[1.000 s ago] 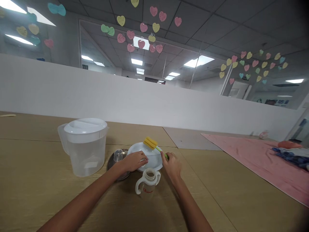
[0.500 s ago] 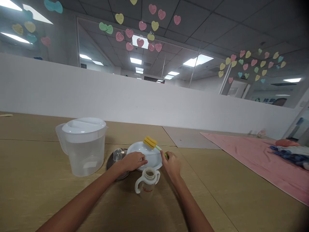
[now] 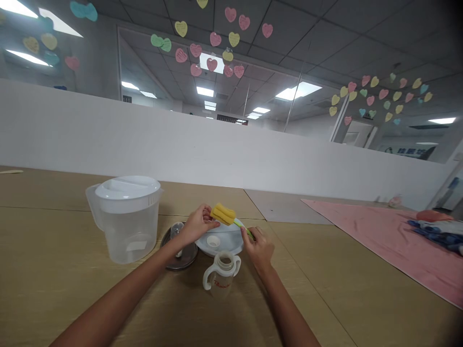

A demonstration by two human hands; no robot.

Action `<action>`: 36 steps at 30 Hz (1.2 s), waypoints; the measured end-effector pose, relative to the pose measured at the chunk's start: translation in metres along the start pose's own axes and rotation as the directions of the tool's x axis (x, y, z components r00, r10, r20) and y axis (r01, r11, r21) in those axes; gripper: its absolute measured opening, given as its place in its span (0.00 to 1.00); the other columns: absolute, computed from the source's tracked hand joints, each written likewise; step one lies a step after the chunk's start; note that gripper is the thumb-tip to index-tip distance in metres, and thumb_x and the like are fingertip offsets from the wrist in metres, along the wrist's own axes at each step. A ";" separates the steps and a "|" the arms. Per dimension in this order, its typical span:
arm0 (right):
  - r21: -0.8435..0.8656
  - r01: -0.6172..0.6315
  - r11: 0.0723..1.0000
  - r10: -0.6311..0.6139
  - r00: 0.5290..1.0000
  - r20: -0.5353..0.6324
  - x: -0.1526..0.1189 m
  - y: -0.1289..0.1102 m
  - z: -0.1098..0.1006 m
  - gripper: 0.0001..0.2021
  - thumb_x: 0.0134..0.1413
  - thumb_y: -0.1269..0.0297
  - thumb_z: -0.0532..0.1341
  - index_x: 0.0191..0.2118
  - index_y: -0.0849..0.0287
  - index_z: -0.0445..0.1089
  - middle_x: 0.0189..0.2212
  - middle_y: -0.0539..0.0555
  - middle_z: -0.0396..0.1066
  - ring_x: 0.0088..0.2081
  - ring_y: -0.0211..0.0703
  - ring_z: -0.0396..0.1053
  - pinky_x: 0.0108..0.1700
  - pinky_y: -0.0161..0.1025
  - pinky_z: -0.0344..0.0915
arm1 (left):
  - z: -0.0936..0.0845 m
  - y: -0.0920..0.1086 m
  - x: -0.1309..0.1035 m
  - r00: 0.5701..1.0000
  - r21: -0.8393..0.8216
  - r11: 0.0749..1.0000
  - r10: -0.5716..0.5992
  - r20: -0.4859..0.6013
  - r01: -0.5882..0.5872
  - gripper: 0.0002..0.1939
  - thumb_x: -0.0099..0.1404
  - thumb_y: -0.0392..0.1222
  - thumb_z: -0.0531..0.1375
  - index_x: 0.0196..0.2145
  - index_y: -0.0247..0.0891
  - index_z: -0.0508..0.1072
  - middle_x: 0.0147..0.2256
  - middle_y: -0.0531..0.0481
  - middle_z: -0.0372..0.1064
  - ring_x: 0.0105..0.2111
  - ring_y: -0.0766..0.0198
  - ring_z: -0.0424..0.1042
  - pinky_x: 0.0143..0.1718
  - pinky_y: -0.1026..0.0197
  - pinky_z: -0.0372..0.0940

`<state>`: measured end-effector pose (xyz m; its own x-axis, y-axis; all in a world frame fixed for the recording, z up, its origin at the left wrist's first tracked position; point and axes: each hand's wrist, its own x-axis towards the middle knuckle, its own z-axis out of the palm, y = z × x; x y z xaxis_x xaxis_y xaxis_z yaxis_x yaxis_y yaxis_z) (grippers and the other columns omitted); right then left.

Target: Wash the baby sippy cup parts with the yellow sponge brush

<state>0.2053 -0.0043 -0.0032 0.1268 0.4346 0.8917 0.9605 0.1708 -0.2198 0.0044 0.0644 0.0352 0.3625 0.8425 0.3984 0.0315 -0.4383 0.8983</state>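
My right hand (image 3: 258, 246) is closed round the green handle of a sponge bottle brush (image 3: 223, 214), its yellow head pointing left over a white basin (image 3: 237, 248). At the tip of the sponge, my left hand (image 3: 198, 224) has its thumb and fingers curled against it. A small white ring-like piece (image 3: 213, 241) shows in the basin below. In front stands a clear baby bottle (image 3: 222, 274), upright and uncapped, with white handles and red lettering. To the left, a round metal tray (image 3: 184, 260) holds a clear dome-shaped cover (image 3: 176, 230), partly behind my left wrist.
A large translucent lidded pitcher (image 3: 130, 221) stands left of the tray. A pink cloth (image 3: 369, 231) covers the right of the brown table (image 3: 311, 289), with blue and white fabric (image 3: 437, 231) on it. A white partition (image 3: 217, 149) runs along the back.
My left hand has risen from over the basin to the sponge's tip, uncovering the white ring-like piece. The brush head has shifted slightly left and down; the bottle stays put.
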 end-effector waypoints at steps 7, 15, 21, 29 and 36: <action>-0.009 0.042 0.999 -0.043 0.995 -0.092 0.000 0.001 -0.001 0.19 0.58 0.54 0.54 0.23 0.60 0.70 0.18 0.50 0.65 0.22 0.33 0.61 0.27 0.31 0.50 | -0.002 0.025 -0.005 0.990 -0.227 0.964 -0.134 0.040 0.139 0.25 0.40 0.39 0.68 0.36 0.34 0.66 0.35 0.45 0.70 0.38 0.60 0.71 0.42 0.57 0.64; -0.020 -0.018 1.000 0.015 0.989 -0.148 0.002 0.002 -0.002 0.19 0.57 0.54 0.55 0.22 0.61 0.69 0.18 0.50 0.65 0.23 0.33 0.61 0.28 0.31 0.51 | -0.005 0.031 -0.008 0.978 -0.156 0.975 -0.176 -0.113 0.157 0.15 0.42 0.36 0.61 0.32 0.34 0.68 0.27 0.53 0.68 0.32 0.64 0.68 0.35 0.64 0.61; -0.012 0.034 0.999 -0.035 0.993 -0.113 0.000 0.002 0.001 0.19 0.57 0.54 0.55 0.22 0.61 0.69 0.17 0.49 0.65 0.22 0.32 0.61 0.26 0.31 0.50 | -0.010 0.040 -0.011 0.979 -0.111 0.986 -0.140 -0.146 0.124 0.15 0.42 0.39 0.61 0.31 0.36 0.66 0.28 0.55 0.66 0.29 0.65 0.68 0.30 0.66 0.59; -0.087 -0.010 0.996 0.009 1.000 -0.019 -0.002 0.004 0.006 0.22 0.58 0.51 0.52 0.21 0.60 0.68 0.18 0.51 0.67 0.22 0.34 0.61 0.26 0.33 0.48 | -0.016 0.036 -0.007 0.997 -0.160 0.987 -0.035 -0.071 0.024 0.18 0.43 0.42 0.65 0.31 0.38 0.64 0.27 0.55 0.66 0.31 0.65 0.68 0.32 0.66 0.61; 0.039 0.082 0.996 -0.086 0.986 0.141 -0.008 -0.006 0.008 0.22 0.57 0.51 0.52 0.21 0.60 0.69 0.18 0.51 0.68 0.21 0.33 0.62 0.25 0.31 0.49 | -0.020 0.022 -0.004 0.978 0.193 0.975 0.139 -0.154 -0.108 0.15 0.52 0.47 0.61 0.37 0.38 0.69 0.34 0.50 0.69 0.34 0.62 0.69 0.35 0.63 0.63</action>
<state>0.1964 -0.0016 -0.0118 0.0071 0.5388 0.8424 0.9573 0.2398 -0.1614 -0.0153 0.0577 0.0569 0.2151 0.8116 0.5432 0.1711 -0.5789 0.7972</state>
